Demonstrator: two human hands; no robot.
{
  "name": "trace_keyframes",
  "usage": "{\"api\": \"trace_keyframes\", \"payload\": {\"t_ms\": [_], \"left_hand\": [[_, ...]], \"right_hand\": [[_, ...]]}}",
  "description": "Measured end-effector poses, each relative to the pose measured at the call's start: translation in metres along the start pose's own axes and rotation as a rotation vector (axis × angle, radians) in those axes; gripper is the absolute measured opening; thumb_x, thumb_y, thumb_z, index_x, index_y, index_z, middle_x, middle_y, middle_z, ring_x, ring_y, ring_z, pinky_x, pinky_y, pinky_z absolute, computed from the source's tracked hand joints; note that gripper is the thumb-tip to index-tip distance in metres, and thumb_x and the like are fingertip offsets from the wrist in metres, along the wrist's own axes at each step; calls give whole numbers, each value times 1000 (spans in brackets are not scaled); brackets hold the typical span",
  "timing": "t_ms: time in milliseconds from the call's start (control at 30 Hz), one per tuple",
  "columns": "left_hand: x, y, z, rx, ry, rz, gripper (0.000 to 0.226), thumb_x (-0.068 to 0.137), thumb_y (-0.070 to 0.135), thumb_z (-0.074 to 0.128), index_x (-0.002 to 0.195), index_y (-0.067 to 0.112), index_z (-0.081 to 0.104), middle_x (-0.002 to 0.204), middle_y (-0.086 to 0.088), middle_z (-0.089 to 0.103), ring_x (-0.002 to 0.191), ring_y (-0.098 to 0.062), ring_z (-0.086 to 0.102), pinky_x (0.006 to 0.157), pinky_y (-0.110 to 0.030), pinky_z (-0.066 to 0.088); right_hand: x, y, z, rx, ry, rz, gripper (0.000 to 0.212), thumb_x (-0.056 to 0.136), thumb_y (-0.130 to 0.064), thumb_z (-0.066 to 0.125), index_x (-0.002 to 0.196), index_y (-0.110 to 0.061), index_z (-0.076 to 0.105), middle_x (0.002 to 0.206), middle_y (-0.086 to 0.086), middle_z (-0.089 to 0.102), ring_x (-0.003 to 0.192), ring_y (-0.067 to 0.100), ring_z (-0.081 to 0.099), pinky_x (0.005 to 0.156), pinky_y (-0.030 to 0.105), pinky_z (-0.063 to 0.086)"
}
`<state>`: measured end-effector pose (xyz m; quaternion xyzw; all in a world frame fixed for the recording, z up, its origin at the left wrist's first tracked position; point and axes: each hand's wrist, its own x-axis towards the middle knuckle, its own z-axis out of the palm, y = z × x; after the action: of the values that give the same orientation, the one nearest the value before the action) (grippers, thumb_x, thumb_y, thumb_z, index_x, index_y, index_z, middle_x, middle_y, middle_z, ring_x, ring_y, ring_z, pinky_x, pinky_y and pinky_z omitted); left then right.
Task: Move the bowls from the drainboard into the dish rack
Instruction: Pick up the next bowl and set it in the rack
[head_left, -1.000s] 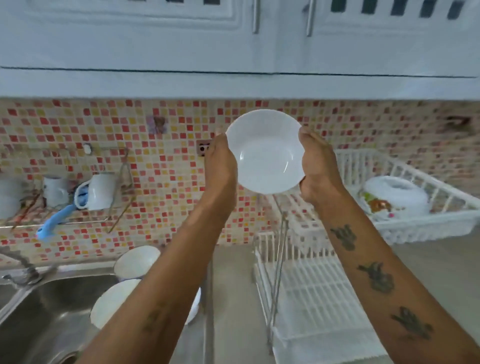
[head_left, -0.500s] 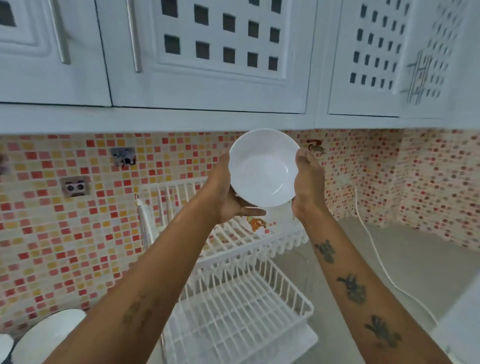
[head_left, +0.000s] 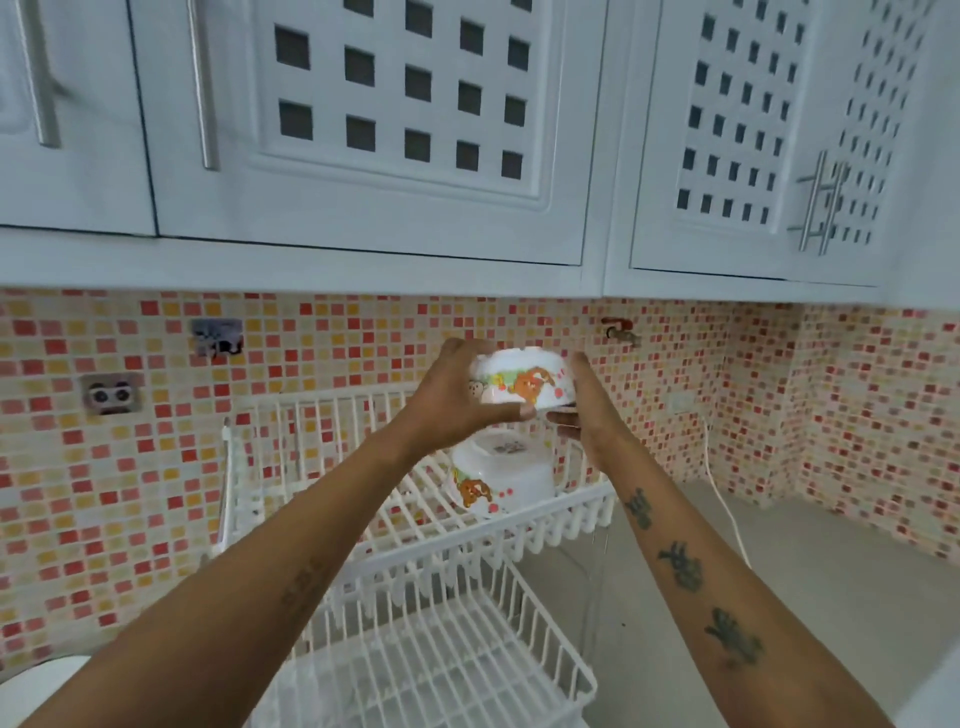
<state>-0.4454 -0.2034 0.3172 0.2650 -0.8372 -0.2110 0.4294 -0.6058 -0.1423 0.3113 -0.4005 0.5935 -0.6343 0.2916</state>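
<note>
**A:** Head view: where is the bowl?

**B:** The person's left hand (head_left: 457, 402) and right hand (head_left: 589, 410) press a printed bowl (head_left: 522, 387) between them, mouth down, directly above the dish rack (head_left: 561, 512).

**A:** What does the rack hold?

**B:** On the upper tier, one upturned bowl (head_left: 501, 480) at six o'clock from the grip. The lower tier looks bare.

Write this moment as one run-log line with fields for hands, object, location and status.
hands: left hand and right hand gripping | object: printed bowl, upside down | location: above upper rack tier, over another inverted bowl | status: not yet placed
</note>
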Motion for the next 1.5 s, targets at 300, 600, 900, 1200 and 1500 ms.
{"api": "trace_keyframes", "payload": {"t_ms": [300, 600, 900, 1200, 1500], "left_hand": [[-9, -35, 19, 303, -148, 90, 87, 54, 35, 92, 124, 19, 43, 137, 0, 36, 123, -20, 29, 98, -30, 36], [-11, -41, 35, 354, -210, 56, 87, 57, 31, 92, 126, 15, 41, 136, -4, 37, 123, -23, 30, 100, -34, 37], [-14, -46, 37, 361, -276, 12, 87, 58, 35, 91, 125, 15, 39, 130, -4, 39, 117, -24, 35, 96, -38, 41], [-17, -51, 43, 381, -324, -15, 84, 58, 35, 91, 121, 16, 39, 126, -4, 40, 106, -19, 34, 93, -38, 44], [-16, -55, 46, 416, -297, -24, 86, 56, 36, 92, 121, 15, 39, 129, -2, 39, 109, -22, 36, 91, -38, 44]], "right_hand": [[9, 29, 10, -38, -24, 71, 38, 87, -44, 57, 103, -11, 66, 93, 10, 71, 72, 18, 65, 57, 27, 47], [20, 39, 7, -119, -32, 169, 48, 87, -41, 55, 123, -8, 59, 104, 12, 68, 73, 20, 62, 56, 28, 42], [18, 39, 9, -249, -85, 218, 40, 91, -42, 51, 118, -12, 53, 92, 6, 62, 69, 17, 55, 54, 27, 38], [23, 45, 10, -357, -120, 257, 29, 91, -41, 48, 105, -16, 53, 83, 6, 61, 75, 22, 58, 73, 33, 47], [29, 46, 11, -326, -151, 302, 24, 96, -34, 45, 103, -12, 50, 79, 5, 57, 78, 24, 56, 86, 39, 46]]}}
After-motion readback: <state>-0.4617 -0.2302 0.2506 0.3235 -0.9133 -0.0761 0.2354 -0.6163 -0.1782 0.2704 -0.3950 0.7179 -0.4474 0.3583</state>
